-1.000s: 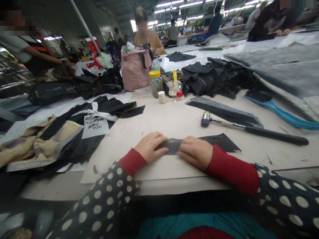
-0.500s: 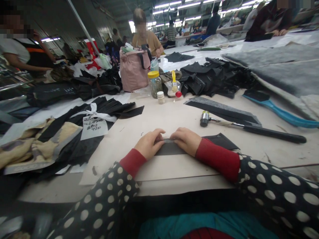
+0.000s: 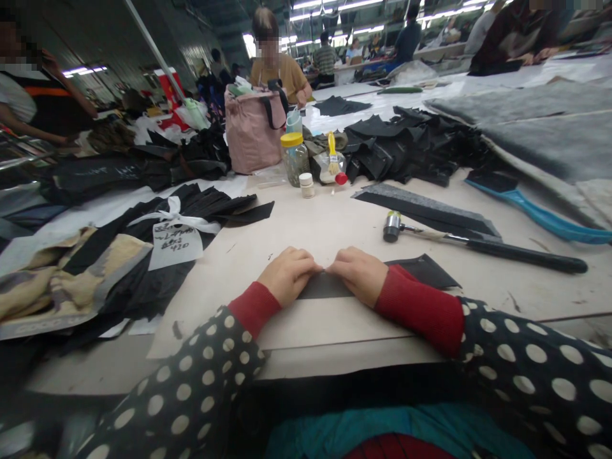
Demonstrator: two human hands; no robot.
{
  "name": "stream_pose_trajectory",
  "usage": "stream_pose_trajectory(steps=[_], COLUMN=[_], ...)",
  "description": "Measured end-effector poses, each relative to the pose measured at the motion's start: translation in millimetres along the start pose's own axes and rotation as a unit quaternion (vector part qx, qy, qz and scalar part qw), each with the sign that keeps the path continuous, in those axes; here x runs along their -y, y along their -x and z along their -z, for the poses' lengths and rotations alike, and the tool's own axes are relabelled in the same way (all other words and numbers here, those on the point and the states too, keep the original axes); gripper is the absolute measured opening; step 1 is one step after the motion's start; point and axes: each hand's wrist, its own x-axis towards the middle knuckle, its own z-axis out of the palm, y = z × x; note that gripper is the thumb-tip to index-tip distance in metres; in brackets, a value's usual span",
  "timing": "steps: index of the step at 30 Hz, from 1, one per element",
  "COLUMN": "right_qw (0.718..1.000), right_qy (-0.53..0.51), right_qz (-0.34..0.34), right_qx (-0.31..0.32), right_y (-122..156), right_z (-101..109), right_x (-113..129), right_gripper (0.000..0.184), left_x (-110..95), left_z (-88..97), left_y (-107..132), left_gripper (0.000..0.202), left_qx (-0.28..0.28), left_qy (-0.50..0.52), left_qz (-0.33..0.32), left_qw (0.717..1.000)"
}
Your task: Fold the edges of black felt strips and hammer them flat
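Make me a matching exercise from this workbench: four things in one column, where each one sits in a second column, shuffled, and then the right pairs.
Things:
1. jar with a yellow lid
2. paper tag
3. mallet
4. blue-handled tool

Places:
A. lying on the table to the right of the right hand
B. along the edge of the grey felt sheet
C. upright beside the pink bag
D. hanging from a white ribbon on the black pieces

Pairs: 1-C, 2-D, 3-A, 4-B

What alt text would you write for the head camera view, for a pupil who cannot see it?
The left hand and right hand press a black strip onto a pale table. A mallet lies to the right, below heaped black pieces.
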Motion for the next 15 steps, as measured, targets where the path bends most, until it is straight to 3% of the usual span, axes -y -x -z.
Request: stream_pose_trajectory(steps=[7,15], right_qw=[0.991,0.989], right_qy=[0.121,0.111], right_qz=[-0.004,-0.047], right_qx=[0.064,0.085], right_y=[3,31], right_z=[14,29], right_x=[19,-2], right_gripper=[0.023,0.025], left_x=[-21,-31], left_z=[13.3,20.0], left_y=[0,-5], left_gripper=[0.023,0.022], left_qx=[0.085,0.112], left_qy=[-0.187,-0.189], left_qz=[-0.025,0.004], left_qw=[0.978,0.976])
